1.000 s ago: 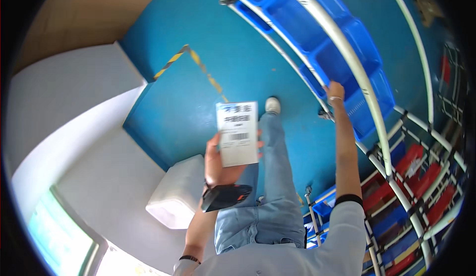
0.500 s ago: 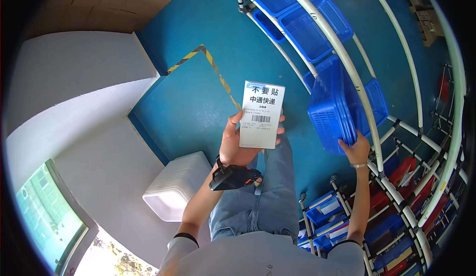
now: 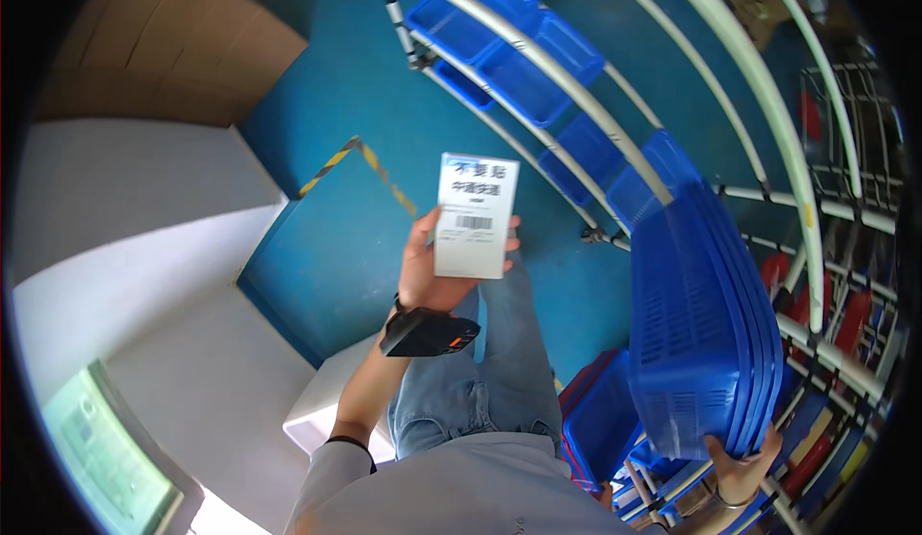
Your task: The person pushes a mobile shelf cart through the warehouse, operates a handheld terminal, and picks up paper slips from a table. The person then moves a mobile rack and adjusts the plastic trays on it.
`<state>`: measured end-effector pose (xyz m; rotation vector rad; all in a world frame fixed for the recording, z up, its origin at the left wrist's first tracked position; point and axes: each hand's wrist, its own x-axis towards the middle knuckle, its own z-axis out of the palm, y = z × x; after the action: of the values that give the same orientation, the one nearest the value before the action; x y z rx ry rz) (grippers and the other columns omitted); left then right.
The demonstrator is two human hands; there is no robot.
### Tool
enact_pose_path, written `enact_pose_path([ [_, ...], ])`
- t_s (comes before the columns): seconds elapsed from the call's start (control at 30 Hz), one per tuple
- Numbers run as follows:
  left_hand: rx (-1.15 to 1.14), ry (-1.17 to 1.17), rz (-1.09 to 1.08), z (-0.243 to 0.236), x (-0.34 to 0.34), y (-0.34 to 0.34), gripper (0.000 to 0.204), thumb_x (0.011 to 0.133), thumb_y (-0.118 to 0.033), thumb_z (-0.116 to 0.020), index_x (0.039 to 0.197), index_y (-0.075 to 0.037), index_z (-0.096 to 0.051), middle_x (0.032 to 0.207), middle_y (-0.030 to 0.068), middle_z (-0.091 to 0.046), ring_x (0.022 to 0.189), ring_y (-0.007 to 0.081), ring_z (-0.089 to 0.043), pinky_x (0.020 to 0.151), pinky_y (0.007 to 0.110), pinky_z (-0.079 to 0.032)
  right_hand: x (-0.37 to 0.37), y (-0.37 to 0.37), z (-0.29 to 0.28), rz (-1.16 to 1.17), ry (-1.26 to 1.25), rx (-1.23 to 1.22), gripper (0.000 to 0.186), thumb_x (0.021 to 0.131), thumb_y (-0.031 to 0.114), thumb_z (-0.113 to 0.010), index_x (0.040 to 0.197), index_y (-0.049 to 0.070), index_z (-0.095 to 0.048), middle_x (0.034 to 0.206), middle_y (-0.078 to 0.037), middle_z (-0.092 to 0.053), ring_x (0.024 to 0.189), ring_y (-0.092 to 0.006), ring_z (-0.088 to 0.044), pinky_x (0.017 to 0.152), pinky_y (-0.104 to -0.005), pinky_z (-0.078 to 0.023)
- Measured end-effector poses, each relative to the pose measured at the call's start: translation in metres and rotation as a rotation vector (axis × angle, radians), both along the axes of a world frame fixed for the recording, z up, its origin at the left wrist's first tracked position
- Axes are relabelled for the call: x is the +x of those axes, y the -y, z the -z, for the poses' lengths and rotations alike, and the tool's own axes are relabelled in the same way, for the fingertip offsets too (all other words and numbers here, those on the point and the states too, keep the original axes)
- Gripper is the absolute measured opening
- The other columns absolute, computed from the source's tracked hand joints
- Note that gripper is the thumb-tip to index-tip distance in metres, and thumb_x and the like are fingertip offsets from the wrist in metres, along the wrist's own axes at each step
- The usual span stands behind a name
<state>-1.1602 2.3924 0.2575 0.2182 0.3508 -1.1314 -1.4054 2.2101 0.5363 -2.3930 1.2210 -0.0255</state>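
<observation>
In front of my body, my left hand [image 3: 429, 271] is closed around a thick white pad of printed slips [image 3: 476, 237]; a barcode and dark print face up. A black handheld device [image 3: 432, 333] is strapped to that wrist. To the right, my right hand [image 3: 747, 468] grips the near rim of a stack of blue plastic baskets [image 3: 687, 333]. The nested baskets are tipped on their side and stand out from the pipe rack [image 3: 538, 60]. Part of the right hand's fingers is hidden behind the rims.
More blue baskets [image 3: 523, 79] sit along the rack at the upper right. Blue and red baskets [image 3: 600, 425] are beside my right leg. White bins [image 3: 331, 401] stand at the lower left. Yellow-black tape [image 3: 331, 170] marks the floor near brown cardboard [image 3: 182, 31].
My right hand has pulled the basket stack toward me and further right, off its place along the rack. The view has turned; my left hand still holds the slips.
</observation>
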Motion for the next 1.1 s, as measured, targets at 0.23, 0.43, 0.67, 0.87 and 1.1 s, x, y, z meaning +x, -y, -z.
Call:
enact_pose_path([
  [0.23, 0.103, -0.034, 0.063, 0.012, 0.025, -0.012, 0.059, 0.083, -0.042, -0.036, 0.131, -0.01, -0.03, 0.123, 0.0202, -0.042, 0.096, 0.0338, -0.052, 0.076, 0.044, -0.041, 0.027, 0.123, 0.134, -0.248, -0.204, -0.813, 0.029, 0.053, 0.01, -0.07, 0.074, 0.005, -0.051, 0.064, -0.008, -0.055, 0.052, -0.0244, -0.051, 0.051, -0.0308, -0.041],
  [0.43, 0.185, -0.029, 0.066, 0.018, 0.033, -0.042, 0.059, 0.081, -0.041, -0.04, 0.13, -0.009, -0.032, 0.121, 0.0199, -0.044, 0.097, 0.0342, -0.051, 0.076, 0.044, -0.042, 0.023, 0.22, 0.281, -0.268, -0.184, -0.834, 0.031, 0.052, 0.012, -0.07, 0.075, 0.007, -0.051, 0.062, -0.007, -0.054, 0.054, -0.0252, -0.052, 0.054, -0.0329, -0.042],
  [0.67, 0.323, -0.075, 0.001, 0.018, 0.034, -0.057, 0.056, 0.081, -0.042, -0.041, 0.127, -0.011, -0.037, 0.12, 0.0178, -0.046, 0.097, 0.0334, -0.052, 0.073, 0.043, -0.041, 0.031, 0.221, 0.319, -0.18, -0.391, -0.321, 0.033, 0.07, 0.032, -0.065, 0.084, 0.004, -0.057, 0.078, -0.01, -0.06, 0.067, -0.0271, -0.058, 0.065, -0.0323, -0.047],
  [0.87, 0.267, -0.076, -0.001, 0.023, 0.032, -0.044, 0.056, 0.081, -0.041, -0.04, 0.128, -0.011, -0.037, 0.12, 0.0179, -0.046, 0.097, 0.0339, -0.051, 0.075, 0.043, -0.041, 0.058, 0.224, 0.283, -0.267, -0.655, -0.098, 0.044, 0.069, 0.037, -0.066, 0.097, 0.003, -0.062, 0.092, -0.013, -0.062, 0.075, -0.0285, -0.059, 0.075, -0.0326, -0.047],
  [1.1, 0.22, -0.064, 0.003, 0.021, 0.031, -0.039, 0.057, 0.081, -0.042, -0.04, 0.129, -0.012, -0.035, 0.12, 0.0183, -0.046, 0.098, 0.0346, -0.051, 0.076, 0.044, -0.042, 0.051, 0.229, 0.226, -0.279, -0.503, -0.325, 0.034, 0.069, 0.023, -0.062, 0.097, 0.006, -0.057, 0.086, -0.01, -0.061, 0.074, -0.0253, -0.059, 0.066, -0.033, -0.046],
])
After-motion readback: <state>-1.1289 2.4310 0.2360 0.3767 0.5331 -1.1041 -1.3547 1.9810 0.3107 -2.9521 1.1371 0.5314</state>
